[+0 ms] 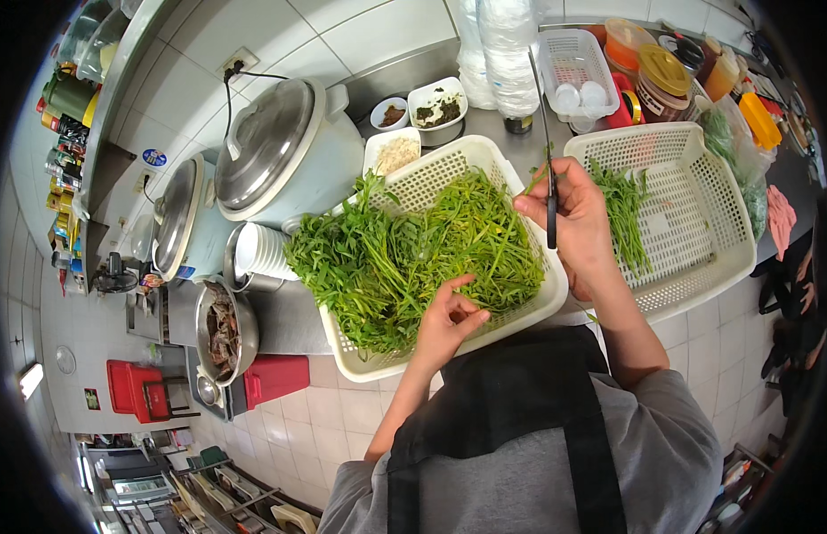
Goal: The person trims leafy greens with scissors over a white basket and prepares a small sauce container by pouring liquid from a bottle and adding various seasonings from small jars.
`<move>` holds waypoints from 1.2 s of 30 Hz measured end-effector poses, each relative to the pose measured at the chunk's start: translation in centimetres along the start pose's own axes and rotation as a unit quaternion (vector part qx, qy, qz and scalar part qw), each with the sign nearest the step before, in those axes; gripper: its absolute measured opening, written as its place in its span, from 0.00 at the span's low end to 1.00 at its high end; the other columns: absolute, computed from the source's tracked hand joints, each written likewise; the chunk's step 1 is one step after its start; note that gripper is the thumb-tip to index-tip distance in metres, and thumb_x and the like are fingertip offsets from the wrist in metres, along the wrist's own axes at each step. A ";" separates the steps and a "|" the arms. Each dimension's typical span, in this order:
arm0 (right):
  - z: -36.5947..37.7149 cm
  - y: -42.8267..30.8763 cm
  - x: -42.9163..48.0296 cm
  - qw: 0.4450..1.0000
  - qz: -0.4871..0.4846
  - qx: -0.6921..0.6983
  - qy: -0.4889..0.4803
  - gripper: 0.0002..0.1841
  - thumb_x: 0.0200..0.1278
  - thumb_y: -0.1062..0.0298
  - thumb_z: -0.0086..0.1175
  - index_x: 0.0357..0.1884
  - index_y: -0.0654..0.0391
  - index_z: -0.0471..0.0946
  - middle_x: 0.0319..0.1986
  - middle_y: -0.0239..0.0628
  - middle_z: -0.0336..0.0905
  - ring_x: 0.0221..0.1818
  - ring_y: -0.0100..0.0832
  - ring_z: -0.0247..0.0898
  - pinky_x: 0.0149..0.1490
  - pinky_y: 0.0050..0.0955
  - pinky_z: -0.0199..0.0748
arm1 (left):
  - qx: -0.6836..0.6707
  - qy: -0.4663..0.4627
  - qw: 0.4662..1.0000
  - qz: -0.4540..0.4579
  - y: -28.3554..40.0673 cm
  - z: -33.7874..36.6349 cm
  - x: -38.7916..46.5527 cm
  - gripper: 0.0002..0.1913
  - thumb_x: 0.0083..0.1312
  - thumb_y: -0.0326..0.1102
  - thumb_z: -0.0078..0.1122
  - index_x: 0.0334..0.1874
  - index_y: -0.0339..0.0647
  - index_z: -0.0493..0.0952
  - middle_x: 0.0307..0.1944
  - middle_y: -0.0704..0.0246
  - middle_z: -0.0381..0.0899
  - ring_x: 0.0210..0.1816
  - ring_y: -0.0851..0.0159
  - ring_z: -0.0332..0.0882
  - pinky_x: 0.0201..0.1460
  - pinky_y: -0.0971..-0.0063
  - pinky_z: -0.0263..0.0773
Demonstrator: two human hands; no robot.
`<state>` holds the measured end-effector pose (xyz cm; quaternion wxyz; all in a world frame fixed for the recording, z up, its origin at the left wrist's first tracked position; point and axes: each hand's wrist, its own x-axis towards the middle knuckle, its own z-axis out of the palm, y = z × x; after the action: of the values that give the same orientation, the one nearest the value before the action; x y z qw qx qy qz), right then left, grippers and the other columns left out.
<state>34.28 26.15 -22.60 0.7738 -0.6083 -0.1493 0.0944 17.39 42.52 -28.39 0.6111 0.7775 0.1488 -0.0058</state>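
My right hand (577,213) holds a knife (552,200) by its black handle, with the narrow blade pointing away from me. Thumb and fingertips of that hand also pinch a small green stem (537,179). Over the near rim of a white perforated plastic basket (446,150), my left hand (448,324) has its fingers apart, and I see nothing in it. Leafy green vegetables (366,267) fill the left of that basket; loose cut stems and leaves (483,233) heap its right. A second perforated basket (687,200) on the right contains a small bunch of greens (620,207).
Two lidded electric cookers (286,153) stand at the left, near stacked white cups (263,250) and a metal bowl (246,327) of dark food. Small dishes (396,150) sit behind the basket. Jars (660,73) crowd the back right. Another person's hand (807,294) shows at far right.
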 end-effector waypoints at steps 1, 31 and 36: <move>-0.1 0.0 -0.1 1.000 0.006 -0.004 0.001 0.21 0.56 0.74 0.69 0.49 0.60 0.71 0.31 0.28 0.77 0.34 0.18 0.72 0.40 0.18 0.71 | 0.056 0.001 0.998 0.006 0.4 -0.2 0.2 0.33 0.58 0.32 0.73 0.66 0.41 0.68 0.31 0.73 0.79 0.31 0.74 0.72 0.35 0.79 0.68; 0.4 1.2 -0.8 0.995 0.026 -0.056 -0.077 0.21 0.57 0.74 0.69 0.49 0.60 0.70 0.30 0.27 0.76 0.31 0.13 0.68 0.35 0.14 0.66 | 0.139 0.051 0.968 0.204 3.1 -0.3 2.8 0.15 0.71 0.28 0.53 0.58 0.42 0.78 0.59 0.61 0.78 0.59 0.54 0.74 0.63 0.64 0.66; 0.1 1.6 -0.8 0.996 0.004 -0.046 -0.079 0.23 0.57 0.73 0.69 0.51 0.60 0.70 0.30 0.27 0.76 0.31 0.15 0.69 0.36 0.16 0.67 | 0.020 -0.040 0.987 0.153 1.9 0.6 2.7 0.09 0.68 0.27 0.56 0.47 0.39 0.82 0.56 0.63 0.78 0.58 0.59 0.74 0.62 0.67 0.67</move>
<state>33.51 26.38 -24.21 0.7306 -0.6343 -0.2115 0.1384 20.54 42.17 -27.30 0.5944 0.8024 0.0031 0.0534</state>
